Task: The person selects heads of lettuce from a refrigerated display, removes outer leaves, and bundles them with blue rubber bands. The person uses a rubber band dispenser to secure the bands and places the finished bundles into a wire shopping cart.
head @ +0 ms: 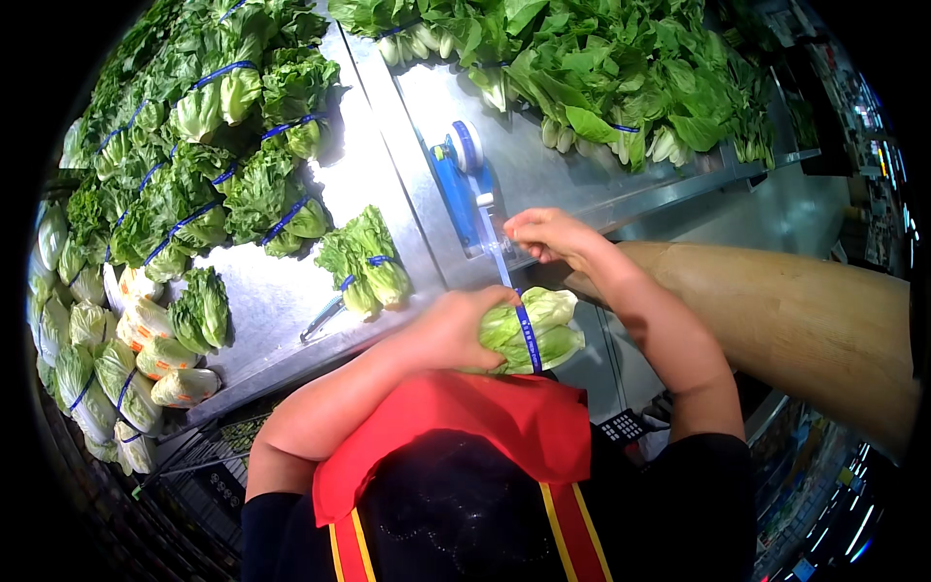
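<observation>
My left hand (454, 324) grips a bunch of pale green leafy lettuce (556, 327) in front of my body. Blue printed tape (529, 338) lies across the bunch and runs up, still joined, to a blue tape dispenser (449, 190) on the metal counter. A tape roll (467, 145) sits in the dispenser's far end. Beside the stretched tape, my right hand (549, 234) has its fingers curled together; whether they pinch anything is unclear. Left of the dispenser, taped lettuce bunches (372, 273) lie near a utility knife (322, 319) at the counter's front edge.
Several taped lettuce bunches (196, 167) are heaped at the left, above Chinese cabbages (131, 378). More leafy greens (618, 80) cover the back right of the metal counter (389, 138). A tan curved panel (785, 313) stands by my right arm, and a wire cart (211, 465) is lower left.
</observation>
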Available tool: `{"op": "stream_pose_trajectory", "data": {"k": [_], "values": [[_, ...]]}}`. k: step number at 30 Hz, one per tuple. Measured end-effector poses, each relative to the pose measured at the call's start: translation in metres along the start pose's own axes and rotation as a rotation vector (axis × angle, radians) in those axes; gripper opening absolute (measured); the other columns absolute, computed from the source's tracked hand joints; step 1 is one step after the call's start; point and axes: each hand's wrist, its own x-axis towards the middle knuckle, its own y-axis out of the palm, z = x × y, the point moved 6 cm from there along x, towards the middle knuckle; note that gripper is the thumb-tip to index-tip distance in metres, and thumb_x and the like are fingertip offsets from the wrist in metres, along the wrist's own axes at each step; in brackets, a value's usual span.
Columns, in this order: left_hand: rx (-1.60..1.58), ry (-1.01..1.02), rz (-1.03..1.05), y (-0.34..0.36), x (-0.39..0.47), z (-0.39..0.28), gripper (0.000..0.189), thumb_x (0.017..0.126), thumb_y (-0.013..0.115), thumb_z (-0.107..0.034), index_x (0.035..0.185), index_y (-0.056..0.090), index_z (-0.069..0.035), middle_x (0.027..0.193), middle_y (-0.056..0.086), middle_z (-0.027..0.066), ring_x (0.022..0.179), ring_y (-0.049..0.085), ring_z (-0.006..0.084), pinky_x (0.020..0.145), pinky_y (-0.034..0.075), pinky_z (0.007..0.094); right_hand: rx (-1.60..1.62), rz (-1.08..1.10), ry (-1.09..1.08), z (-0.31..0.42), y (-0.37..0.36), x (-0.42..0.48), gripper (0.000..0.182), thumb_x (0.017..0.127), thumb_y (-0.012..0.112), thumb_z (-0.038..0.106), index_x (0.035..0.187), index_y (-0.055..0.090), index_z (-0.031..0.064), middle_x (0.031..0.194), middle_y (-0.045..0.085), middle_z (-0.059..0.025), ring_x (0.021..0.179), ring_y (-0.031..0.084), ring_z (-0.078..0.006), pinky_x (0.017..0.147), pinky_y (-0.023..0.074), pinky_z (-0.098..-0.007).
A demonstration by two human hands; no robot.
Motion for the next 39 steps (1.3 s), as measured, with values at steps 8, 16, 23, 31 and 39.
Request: {"op": "stream_pose_trajectory", "data": {"k": [8, 16, 23, 31, 39], "values": [[-0.096, 0.060, 0.026, 0.002, -0.001, 0.004, 0.063, 0.060, 0.078, -0.014, 0.119, 0.054, -0.007, 0.104, 0.064, 0.0153, 0.093, 0.064, 0.0264, 0.083, 0.049, 0.0333, 0.027, -0.036, -0.039, -0.021, 0.003, 0.067, 0.016, 0.080, 0.070, 0.020, 0.077, 0.068, 0.0044, 0.057, 0.051, 0.0024, 0.046, 0.037, -0.0067, 0.042, 0.0263, -0.0238], [-0.267, 0.080, 0.241, 0.028, 0.002, 0.018, 0.062, 0.063, 0.078, -0.013, 0.120, 0.053, -0.007, 0.107, 0.063, 0.0123, 0.095, 0.062, 0.0203, 0.087, 0.047, 0.0321, -0.189, -0.171, -0.144, -0.079, 0.006, 0.035, 0.014, 0.081, 0.068, 0.016, 0.082, 0.070, 0.0018, 0.077, 0.069, -0.0037, 0.067, 0.056, -0.0069, 0.061, 0.0404, -0.0216], [-0.348, -0.087, 0.320, 0.024, 0.005, 0.025, 0.063, 0.062, 0.078, -0.013, 0.120, 0.053, -0.006, 0.108, 0.062, 0.0117, 0.097, 0.061, 0.0193, 0.087, 0.047, 0.0314, -0.432, -0.335, -0.228, -0.093, 0.003, 0.052, 0.022, 0.080, 0.064, 0.024, 0.078, 0.067, 0.0026, 0.073, 0.065, -0.0133, 0.068, 0.062, -0.0236, 0.063, 0.0463, -0.0347], [-0.341, -0.062, 0.193, 0.016, 0.008, 0.040, 0.064, 0.061, 0.078, -0.015, 0.119, 0.053, -0.007, 0.106, 0.063, 0.0116, 0.097, 0.061, 0.0200, 0.086, 0.047, 0.0313, -0.738, -0.581, -0.469, -0.057, 0.017, 0.028, 0.017, 0.081, 0.061, 0.019, 0.085, 0.063, 0.0019, 0.077, 0.063, -0.0153, 0.072, 0.063, -0.0308, 0.066, 0.0473, -0.0376], [-0.209, 0.034, 0.266, 0.026, 0.017, 0.026, 0.064, 0.059, 0.079, -0.015, 0.118, 0.055, -0.005, 0.104, 0.064, 0.0137, 0.094, 0.063, 0.0225, 0.085, 0.048, 0.0322, -0.591, -0.482, -0.187, -0.047, -0.014, 0.018, 0.024, 0.080, 0.061, 0.026, 0.080, 0.065, 0.0019, 0.077, 0.064, -0.0178, 0.073, 0.062, -0.0349, 0.066, 0.0476, -0.0407]]}}
